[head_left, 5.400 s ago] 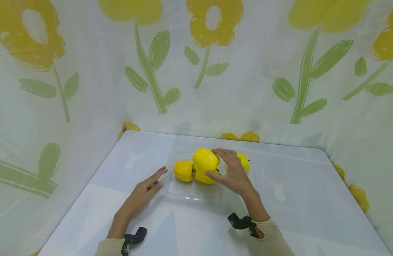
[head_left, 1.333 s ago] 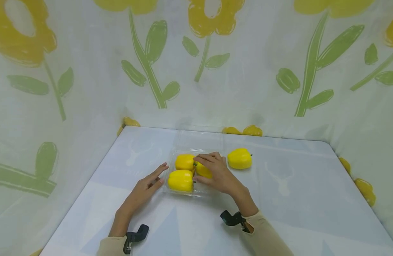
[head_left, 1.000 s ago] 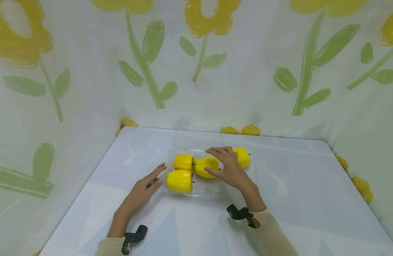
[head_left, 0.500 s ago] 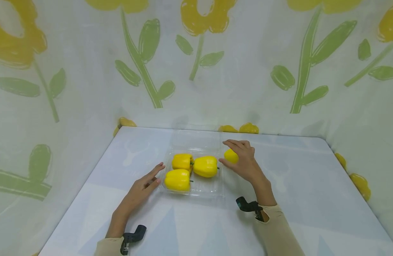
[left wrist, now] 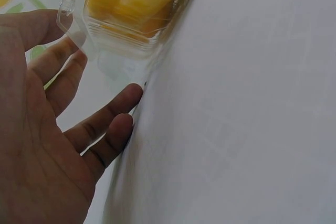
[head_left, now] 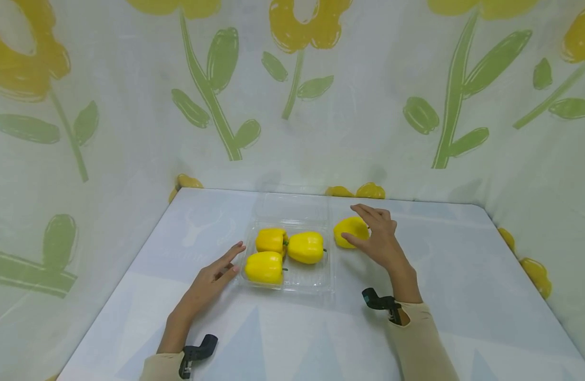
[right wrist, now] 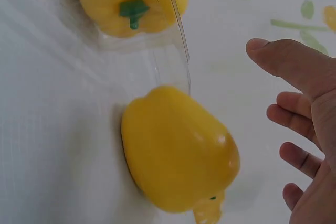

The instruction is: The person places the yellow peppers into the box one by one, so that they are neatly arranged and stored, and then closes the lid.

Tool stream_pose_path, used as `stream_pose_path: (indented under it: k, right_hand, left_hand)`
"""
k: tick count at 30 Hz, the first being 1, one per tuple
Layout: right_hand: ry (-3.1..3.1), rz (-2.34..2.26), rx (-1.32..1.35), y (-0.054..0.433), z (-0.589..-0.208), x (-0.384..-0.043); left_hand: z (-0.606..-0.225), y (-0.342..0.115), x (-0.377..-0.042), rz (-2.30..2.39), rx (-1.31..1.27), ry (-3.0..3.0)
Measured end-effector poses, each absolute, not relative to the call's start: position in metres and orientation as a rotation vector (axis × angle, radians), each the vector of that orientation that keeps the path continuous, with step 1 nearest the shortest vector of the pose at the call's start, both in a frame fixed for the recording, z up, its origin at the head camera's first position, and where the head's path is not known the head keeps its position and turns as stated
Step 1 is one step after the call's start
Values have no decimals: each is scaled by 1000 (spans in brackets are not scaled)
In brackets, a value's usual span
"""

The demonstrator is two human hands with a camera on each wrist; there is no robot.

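In the head view, three yellow bell peppers sit in a clear plastic clamshell container [head_left: 308, 278]: one at the back left [head_left: 270, 239], one at the front left [head_left: 264, 268], one on the right [head_left: 306, 247]. A fourth bell pepper [head_left: 345, 227] lies on the table just right of it. My right hand [head_left: 381, 241] hovers over this loose pepper, thumb and fingers spread apart; the right wrist view shows the pepper [right wrist: 178, 150] with a gap to the fingers. My left hand [head_left: 206, 286] rests by the container's left edge, fingers extended, thumb overlapping its corner in the left wrist view.
The container's transparent lid [head_left: 292, 206] is folded back toward the rear wall. A white patterned table [head_left: 292, 338] lies beneath everything. Flower-printed cloth [head_left: 359, 132] hangs behind and at the sides. Each wrist carries a small black camera [head_left: 380, 302].
Earlier my right hand held a pepper over the container; that pepper is now inside. The hand has since let go and moved right, over the loose pepper. My left hand has stayed put.
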State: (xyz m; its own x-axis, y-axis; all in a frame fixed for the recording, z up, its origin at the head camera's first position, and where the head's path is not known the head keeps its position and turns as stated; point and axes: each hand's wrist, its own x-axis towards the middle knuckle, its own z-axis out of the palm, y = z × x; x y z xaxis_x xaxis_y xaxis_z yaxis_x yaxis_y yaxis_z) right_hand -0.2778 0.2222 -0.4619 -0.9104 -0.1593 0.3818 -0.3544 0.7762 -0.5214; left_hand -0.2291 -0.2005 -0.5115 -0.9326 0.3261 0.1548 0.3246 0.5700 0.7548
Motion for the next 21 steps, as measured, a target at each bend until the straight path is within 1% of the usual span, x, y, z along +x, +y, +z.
stream_pose_path:
  k: [6, 21]
  right_hand:
    - [-2720, 881, 318, 233, -466, -280]
    - [-2821, 872, 233, 245, -481, -285]
  left_hand:
    - [-514, -202, -230, 1329, 586, 2775]
    - [-514, -202, -231, 1317, 589, 2782]
